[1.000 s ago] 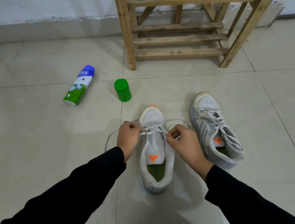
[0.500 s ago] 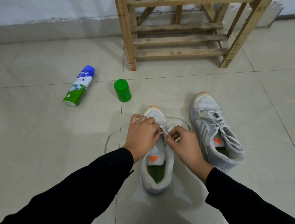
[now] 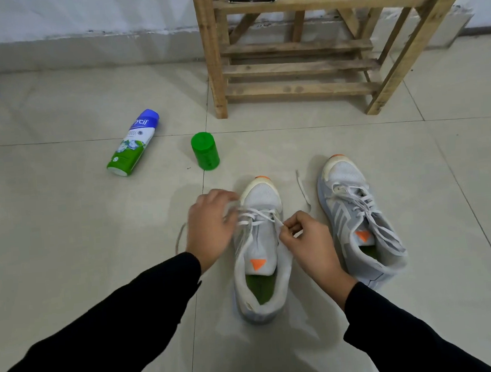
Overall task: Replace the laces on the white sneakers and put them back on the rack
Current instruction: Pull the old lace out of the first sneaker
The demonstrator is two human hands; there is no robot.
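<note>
Left hand (image 3: 212,226) pulls back off the toe, blurred, grip unclear; right hand (image 3: 309,241) pinches the lace (image 3: 257,214). Half-laced sneaker (image 3: 259,245) and its laced mate (image 3: 343,170) sit on the floor (image 3: 68,258), not yet on the wooden rack (image 3: 298,86).

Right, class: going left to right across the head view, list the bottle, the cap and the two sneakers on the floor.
spray bottle → green cap → sneaker being laced → laced sneaker
</note>
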